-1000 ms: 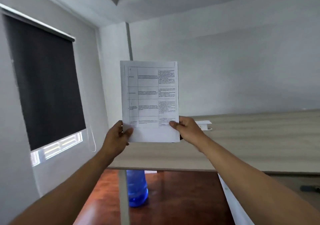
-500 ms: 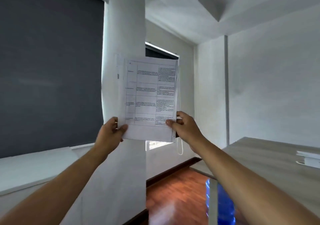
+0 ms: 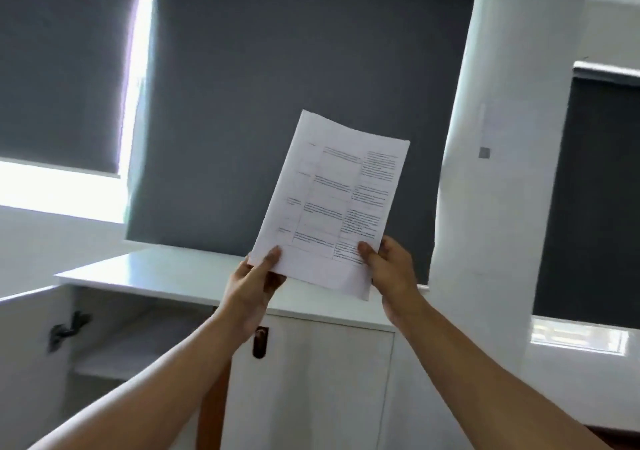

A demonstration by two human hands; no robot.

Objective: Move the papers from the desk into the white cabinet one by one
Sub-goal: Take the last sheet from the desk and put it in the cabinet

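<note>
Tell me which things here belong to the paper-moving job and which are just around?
Part of the job:
- paper, pinched at its lower corners by the left hand and the right hand
- white cabinet, its left side open, showing a shelf

Just around:
- grey roller blinds
- white pillar

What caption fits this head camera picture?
Both hands, left and right, hold a printed paper before the open white cabinet.

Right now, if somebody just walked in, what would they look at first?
Probably the printed paper, held up in the middle by its bottom corners, with the left hand and right hand pinching it. Behind it hangs a big dark blind. Below stands the white cabinet, its left side open.
</note>
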